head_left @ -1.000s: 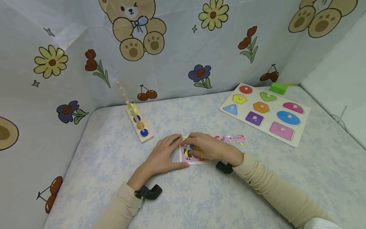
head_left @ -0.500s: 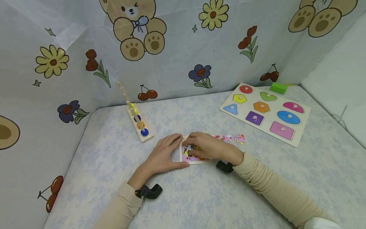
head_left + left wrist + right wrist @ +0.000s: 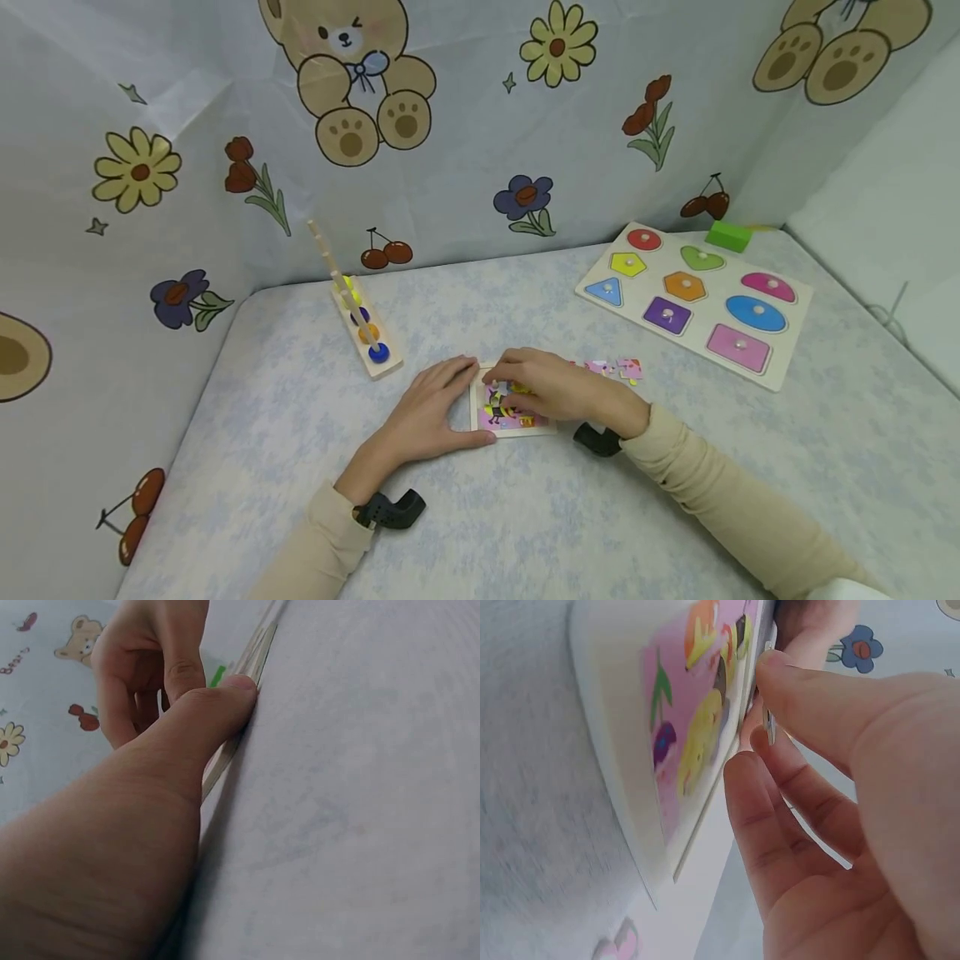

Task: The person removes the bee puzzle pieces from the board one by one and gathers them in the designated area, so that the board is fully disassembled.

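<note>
A small wooden jigsaw tray [image 3: 474,410] with a pink bee picture lies between both hands in the head view. My left hand [image 3: 422,418] rests at its left side, thumb extended along the near edge and fingers at the far left corner. The left thumb [image 3: 232,690] touches the tray's edge in the left wrist view. Above the tray, my right hand [image 3: 558,387] pinches a thin jigsaw piece [image 3: 769,720] between thumb and fingertip. That piece is seen edge-on, so its picture is hidden. The right hand covers the upper right of the tray.
Several loose jigsaw pieces [image 3: 628,368] lie right of the tray. A wooden peg stacker [image 3: 382,364] with coloured rings stands at back left. A knobbed shape board [image 3: 637,312] and a green block [image 3: 729,237] are at back right. A patterned cloth [image 3: 450,125] hangs behind.
The right hand has shifted slightly to the right, showing a little more of the bee picture. The left hand keeps its place on the tray. The head view has tilted slightly.
</note>
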### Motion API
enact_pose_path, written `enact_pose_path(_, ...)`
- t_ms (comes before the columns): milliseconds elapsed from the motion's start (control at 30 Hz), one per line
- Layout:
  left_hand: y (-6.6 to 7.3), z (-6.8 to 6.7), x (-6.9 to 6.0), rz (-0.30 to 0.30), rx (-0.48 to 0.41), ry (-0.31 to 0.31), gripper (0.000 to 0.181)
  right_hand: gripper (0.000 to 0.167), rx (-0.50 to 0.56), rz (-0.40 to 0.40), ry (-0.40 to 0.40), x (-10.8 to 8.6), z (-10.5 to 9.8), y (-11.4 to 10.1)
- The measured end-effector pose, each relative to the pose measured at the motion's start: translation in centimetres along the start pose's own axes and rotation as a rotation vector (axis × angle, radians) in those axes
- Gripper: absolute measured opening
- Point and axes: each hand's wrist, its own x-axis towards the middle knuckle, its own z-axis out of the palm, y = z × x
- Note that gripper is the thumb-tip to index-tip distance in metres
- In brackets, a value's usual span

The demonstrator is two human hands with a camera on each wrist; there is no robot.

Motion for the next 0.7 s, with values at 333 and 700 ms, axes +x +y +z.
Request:
enact_pose_path(333,0.1,0.0,0.2,-0.002,-0.007,-0.012,0.108,0.033,-0.017,0.055,-0.020,-0.7,-0.9,-0.3)
enact_pose_path(700,0.0,-0.1,0.3,-0.012,-0.003,-0.013,0.108,0.035,-0.016,0.079,0.007,-2.4,-2.1,-0.3)
